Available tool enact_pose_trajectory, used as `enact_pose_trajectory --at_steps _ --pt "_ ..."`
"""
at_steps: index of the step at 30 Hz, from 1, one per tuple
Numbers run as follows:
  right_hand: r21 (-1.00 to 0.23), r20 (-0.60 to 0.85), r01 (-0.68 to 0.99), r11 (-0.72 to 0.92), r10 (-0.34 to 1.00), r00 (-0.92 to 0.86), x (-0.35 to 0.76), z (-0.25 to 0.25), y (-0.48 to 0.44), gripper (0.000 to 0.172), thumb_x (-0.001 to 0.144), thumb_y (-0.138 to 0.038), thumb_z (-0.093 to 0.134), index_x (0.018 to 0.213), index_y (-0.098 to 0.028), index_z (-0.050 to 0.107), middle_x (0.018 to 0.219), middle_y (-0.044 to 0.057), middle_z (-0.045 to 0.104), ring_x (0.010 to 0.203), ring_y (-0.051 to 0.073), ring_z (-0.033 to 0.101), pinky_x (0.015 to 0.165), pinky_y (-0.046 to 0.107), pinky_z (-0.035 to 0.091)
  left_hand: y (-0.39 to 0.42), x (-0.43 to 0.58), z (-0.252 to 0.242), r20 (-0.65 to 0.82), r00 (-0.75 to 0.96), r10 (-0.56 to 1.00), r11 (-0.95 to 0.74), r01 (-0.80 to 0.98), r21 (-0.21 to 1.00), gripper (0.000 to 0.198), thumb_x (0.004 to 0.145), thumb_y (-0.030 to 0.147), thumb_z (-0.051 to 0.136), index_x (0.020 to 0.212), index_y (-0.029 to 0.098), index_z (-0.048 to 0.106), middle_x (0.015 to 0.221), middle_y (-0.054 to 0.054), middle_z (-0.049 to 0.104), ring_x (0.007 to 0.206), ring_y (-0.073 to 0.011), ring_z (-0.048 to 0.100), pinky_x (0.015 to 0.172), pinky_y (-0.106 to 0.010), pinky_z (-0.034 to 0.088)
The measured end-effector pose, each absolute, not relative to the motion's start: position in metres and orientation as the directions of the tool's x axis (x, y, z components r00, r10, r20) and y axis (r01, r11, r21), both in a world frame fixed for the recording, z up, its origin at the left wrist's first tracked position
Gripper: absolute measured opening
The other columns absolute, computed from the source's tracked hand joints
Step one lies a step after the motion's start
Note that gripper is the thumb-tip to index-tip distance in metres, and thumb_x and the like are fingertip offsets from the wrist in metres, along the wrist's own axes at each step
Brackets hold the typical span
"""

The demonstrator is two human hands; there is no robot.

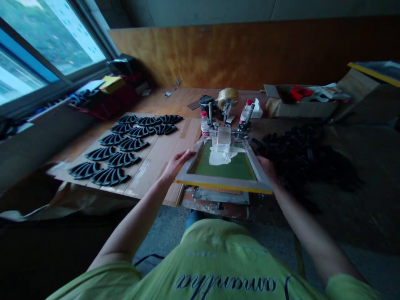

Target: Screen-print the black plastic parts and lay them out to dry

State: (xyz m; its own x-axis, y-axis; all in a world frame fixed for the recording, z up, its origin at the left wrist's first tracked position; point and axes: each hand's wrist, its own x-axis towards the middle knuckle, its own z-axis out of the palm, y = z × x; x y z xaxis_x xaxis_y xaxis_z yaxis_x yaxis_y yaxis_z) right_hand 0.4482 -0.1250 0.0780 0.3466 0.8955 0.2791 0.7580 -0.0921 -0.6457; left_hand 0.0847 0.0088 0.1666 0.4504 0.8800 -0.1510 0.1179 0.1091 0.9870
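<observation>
Screen frame (223, 182): grey, rectangular, yellow along the near edge; tilted above the metal plate (221, 196).
Mesh (225, 172): green.
White paste (217, 159): irregular patch, far half of mesh.
Left hand (179, 162): grasping frame's left side.
Right hand (266, 167): grasping its right side, fingers partly hidden.

You are in a screen-printing workshop, judging by the framed printing screen (233, 171) smeared with white ink (218, 158), black fan-shaped parts (133, 144) in rows on cardboard (161, 160), and bare concrete floor (167, 231).
</observation>
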Motion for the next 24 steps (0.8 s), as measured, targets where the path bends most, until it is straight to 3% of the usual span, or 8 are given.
enact_pose_trajectory --at_steps 2,4,8,10,12,16,20,24 --pt "-0.655 0.313 0.749 -0.100 0.866 0.389 0.452 0.090 -0.113 0.033 0.096 -0.031 0.050 0.115 -0.017 0.073 0.111 0.013 0.074 0.097 0.029 0.071 0.091 0.048 0.056 -0.006 0.075 0.134 -0.239 0.463 0.853 0.172 0.183 0.968 0.073 0.074 0.064 0.072 0.127 0.012 0.068 0.076 -0.001 0.067 0.057 -0.0087 0.053 0.050 -0.019 0.037" --pt "-0.625 0.379 0.779 -0.045 0.855 0.353 0.437 0.102 -0.097 0.039 0.091 -0.029 0.060 0.128 -0.017 0.067 0.128 0.015 0.067 0.107 0.028 0.068 0.097 0.046 0.054 -0.015 0.071 0.102 -0.277 0.458 0.845 0.197 0.214 0.957 0.087 0.074 0.060 0.074 0.144 0.013 0.054 0.071 0.002 0.063 0.054 -0.0076 0.048 0.049 -0.018 0.034" --pt "-0.418 0.429 0.907 0.045 0.890 0.154 0.383 0.120 -0.066 0.067 0.080 -0.024 0.077 0.143 -0.017 0.054 0.144 0.017 0.053 0.131 0.032 0.052 0.110 0.048 0.045 -0.019 0.069 0.051 -0.275 0.459 0.845 0.147 0.294 0.944 0.090 0.078 0.057 0.069 0.154 0.017 0.042 0.066 0.005 0.058 0.052 -0.0082 0.046 0.049 -0.019 0.032" --pt "-0.322 0.354 0.946 0.028 0.930 0.093 0.362 0.125 -0.056 0.062 0.079 -0.022 0.079 0.137 -0.016 0.058 0.135 0.016 0.059 0.125 0.032 0.055 0.106 0.046 0.046 -0.016 0.069 0.037 -0.262 0.462 0.847 0.106 0.336 0.936 0.084 0.080 0.057 0.066 0.152 0.018 0.046 0.067 0.005 0.058 0.054 -0.0090 0.047 0.050 -0.019 0.033" --pt "-0.258 0.226 0.966 -0.004 0.972 0.064 0.351 0.128 -0.052 0.046 0.080 -0.021 0.078 0.123 -0.015 0.065 0.120 0.014 0.067 0.114 0.030 0.060 0.098 0.041 0.049 -0.013 0.069 0.030 -0.257 0.467 0.846 0.087 0.355 0.931 0.081 0.081 0.058 0.065 0.150 0.019 0.049 0.069 0.004 0.058 0.056 -0.0098 0.049 0.052 -0.020 0.036" --pt "-0.212 0.002 0.977 -0.019 1.000 0.020 0.346 0.133 -0.057 0.019 0.085 -0.026 0.074 0.101 -0.016 0.072 0.104 0.010 0.074 0.101 0.024 0.066 0.088 0.031 0.048 -0.008 0.069 0.026 -0.260 0.482 0.836 0.068 0.380 0.923 0.076 0.084 0.060 0.060 0.147 0.019 0.051 0.069 0.004 0.057 0.057 -0.0107 0.050 0.054 -0.021 0.039" --pt "-0.133 0.036 0.986 -0.104 0.993 0.110 0.349 0.131 -0.070 0.019 0.091 -0.029 0.065 0.101 -0.014 0.072 0.104 0.013 0.074 0.101 0.024 0.065 0.087 0.030 0.045 -0.006 0.068 0.023 -0.266 0.500 0.824 0.047 0.408 0.912 0.074 0.086 0.062 0.058 0.147 0.021 0.051 0.070 0.003 0.058 0.059 -0.0116 0.052 0.054 -0.022 0.040" --pt "-0.063 0.037 0.983 -0.172 0.984 0.175 0.338 0.117 -0.078 0.018 0.092 -0.021 0.056 0.100 -0.012 0.070 0.102 0.016 0.073 0.098 0.026 0.064 0.083 0.033 0.043 -0.006 0.068 0.021 -0.277 0.507 0.816 0.066 0.395 0.916 0.074 0.087 0.062 0.056 0.148 0.021 0.051 0.071 0.002 0.059 0.058 -0.0117 0.052 0.053 -0.022 0.040"
